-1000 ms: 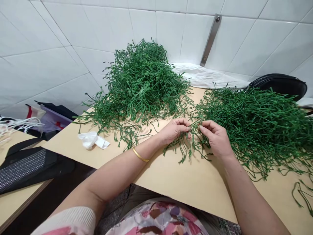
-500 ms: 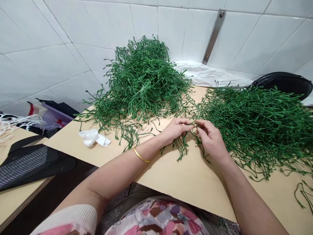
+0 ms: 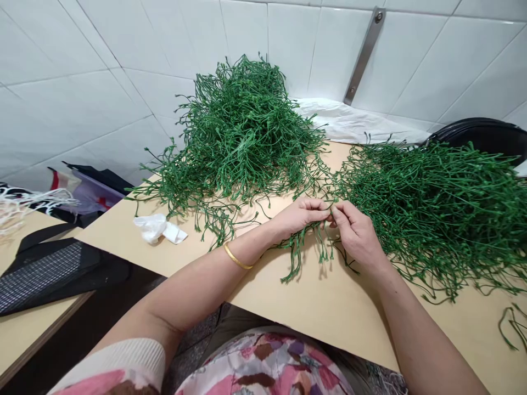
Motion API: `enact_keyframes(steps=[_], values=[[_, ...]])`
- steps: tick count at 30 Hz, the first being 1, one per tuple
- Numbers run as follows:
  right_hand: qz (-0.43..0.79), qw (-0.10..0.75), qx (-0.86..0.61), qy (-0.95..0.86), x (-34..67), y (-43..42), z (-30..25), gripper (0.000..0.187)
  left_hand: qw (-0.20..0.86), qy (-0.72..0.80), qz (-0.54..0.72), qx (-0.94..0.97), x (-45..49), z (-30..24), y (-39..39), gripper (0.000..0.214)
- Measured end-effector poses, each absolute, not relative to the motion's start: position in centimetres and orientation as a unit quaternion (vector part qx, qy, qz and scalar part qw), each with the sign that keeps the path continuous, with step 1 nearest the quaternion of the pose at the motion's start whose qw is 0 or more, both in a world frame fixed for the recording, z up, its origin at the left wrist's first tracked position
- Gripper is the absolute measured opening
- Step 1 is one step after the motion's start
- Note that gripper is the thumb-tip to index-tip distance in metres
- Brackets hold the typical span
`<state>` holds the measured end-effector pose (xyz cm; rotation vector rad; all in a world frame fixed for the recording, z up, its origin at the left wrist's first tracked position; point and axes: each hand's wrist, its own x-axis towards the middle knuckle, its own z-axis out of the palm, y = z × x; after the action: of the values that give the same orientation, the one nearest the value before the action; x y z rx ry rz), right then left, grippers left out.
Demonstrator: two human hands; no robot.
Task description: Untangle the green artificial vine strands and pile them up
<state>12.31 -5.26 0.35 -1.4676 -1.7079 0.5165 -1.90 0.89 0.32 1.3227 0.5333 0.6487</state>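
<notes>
My left hand (image 3: 297,217) and my right hand (image 3: 357,237) meet fingertip to fingertip over the tan tabletop (image 3: 329,307), both pinched on a small green plastic sprig (image 3: 307,247) whose stems hang down below my fingers. A tall heap of the same green artificial stems (image 3: 242,131) lies behind my left hand. A wider, flatter heap of green stems (image 3: 436,203) spreads out to the right of my right hand. A gold bangle (image 3: 236,258) sits on my left wrist.
A crumpled white wrapper (image 3: 158,227) lies near the table's left edge. White plastic sheet (image 3: 349,123) is bunched against the tiled wall. A black bag (image 3: 481,134) sits at the far right, and a second table with a black bag (image 3: 45,271) stands at left.
Both hands have risen slightly and come closer together. The sprig now hangs more from my left fingers, with its stems shifted a little to the left.
</notes>
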Motion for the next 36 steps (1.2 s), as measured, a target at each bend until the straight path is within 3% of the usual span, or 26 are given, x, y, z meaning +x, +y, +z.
enact_keyframes(steps=[8,16,21,36], values=[[0.276,0.404,-0.551,-0.676,13.0,-5.1,0.5,0.031,0.724,0.209,0.246,0.610,-2.4,0.7,0.9,0.021],[0.484,0.517,-0.471,-0.526,13.2,-5.2,1.1,0.027,0.772,0.176,0.249,0.557,-2.4,0.8,1.0,0.019],[0.433,0.547,-0.519,-0.494,13.5,-4.9,0.5,0.024,0.788,0.264,0.306,0.465,-1.8,-0.5,1.2,0.015],[0.237,0.429,-0.618,-0.615,13.3,-5.0,1.0,0.021,0.756,0.284,0.277,0.520,-1.9,-0.5,1.2,0.004]])
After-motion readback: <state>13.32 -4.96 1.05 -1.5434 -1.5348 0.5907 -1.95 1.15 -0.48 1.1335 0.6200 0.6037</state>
